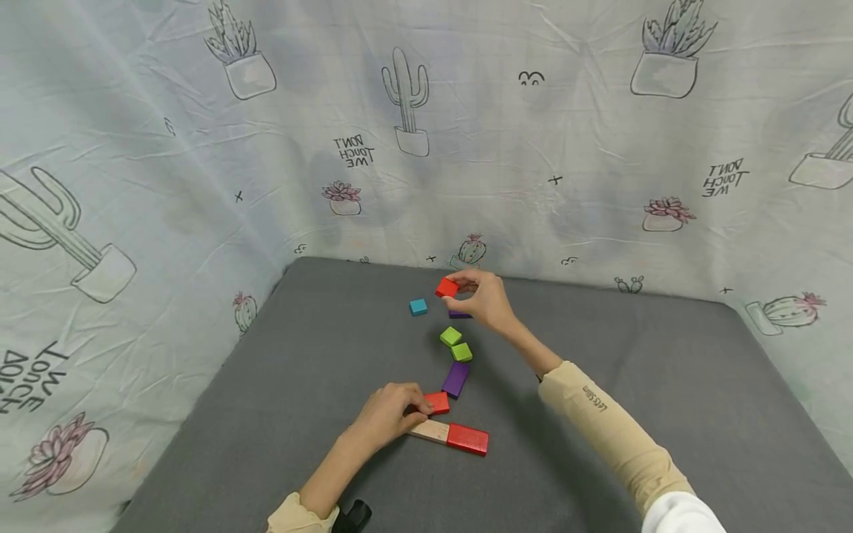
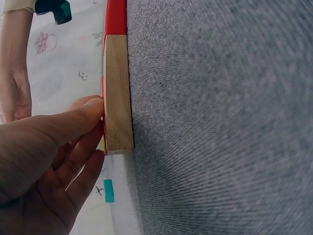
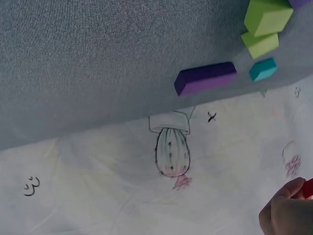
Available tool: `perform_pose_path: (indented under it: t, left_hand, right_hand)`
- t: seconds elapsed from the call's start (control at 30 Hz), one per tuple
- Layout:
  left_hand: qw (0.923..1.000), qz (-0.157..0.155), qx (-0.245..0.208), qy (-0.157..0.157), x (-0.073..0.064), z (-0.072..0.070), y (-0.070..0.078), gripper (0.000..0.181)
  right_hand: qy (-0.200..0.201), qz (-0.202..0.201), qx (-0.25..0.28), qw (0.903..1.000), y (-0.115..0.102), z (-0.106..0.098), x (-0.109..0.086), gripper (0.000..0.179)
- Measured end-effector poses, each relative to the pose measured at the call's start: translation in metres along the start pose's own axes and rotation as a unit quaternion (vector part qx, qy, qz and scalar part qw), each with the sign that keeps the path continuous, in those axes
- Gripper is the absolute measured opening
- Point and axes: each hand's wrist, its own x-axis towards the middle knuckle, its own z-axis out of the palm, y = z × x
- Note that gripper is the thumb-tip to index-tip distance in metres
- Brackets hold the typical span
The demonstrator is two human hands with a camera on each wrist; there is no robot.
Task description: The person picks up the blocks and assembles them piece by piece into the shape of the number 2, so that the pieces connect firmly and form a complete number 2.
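Note:
In the head view my right hand [image 1: 485, 300] pinches a small red block [image 1: 446, 287] between thumb and fingers, raised over the far part of the table. A purple block [image 3: 205, 79] lies below it, partly covered by that hand in the head view. Nearer the front, my left hand [image 1: 392, 414] has thumb and fingertips at another red block [image 1: 437, 403], gripping its left end. Right beside this lies a bare wooden block [image 2: 118, 93], end to end with a long red block [image 1: 468, 439]. The left fingertips hide part of the gripped block.
Two lime green blocks [image 1: 451, 337] lie corner to corner mid-table, with a second purple block [image 1: 456, 379] just in front of them. A small blue block [image 1: 417, 307] sits to the far left. Patterned cloth [image 1: 493, 185] hangs behind the grey table [image 1: 300, 355].

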Motion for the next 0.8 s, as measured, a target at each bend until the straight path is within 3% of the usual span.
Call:
perform_pose_path:
  t: [0.27, 0.8]
  left_hand:
    - [0.9999, 0.009, 0.010, -0.005, 0.002, 0.000, 0.000, 0.009]
    - [1.0000, 0.000, 0.005, -0.007, 0.003, 0.003, -0.002, 0.009]
  right_hand:
    - [-0.072, -0.033, -0.054, 0.9954, 0.013, 0.007, 0.002, 0.030]
    - [-0.164, -0.021, -0.114, 0.9796, 0.035, 0.024, 0.007, 0.030]
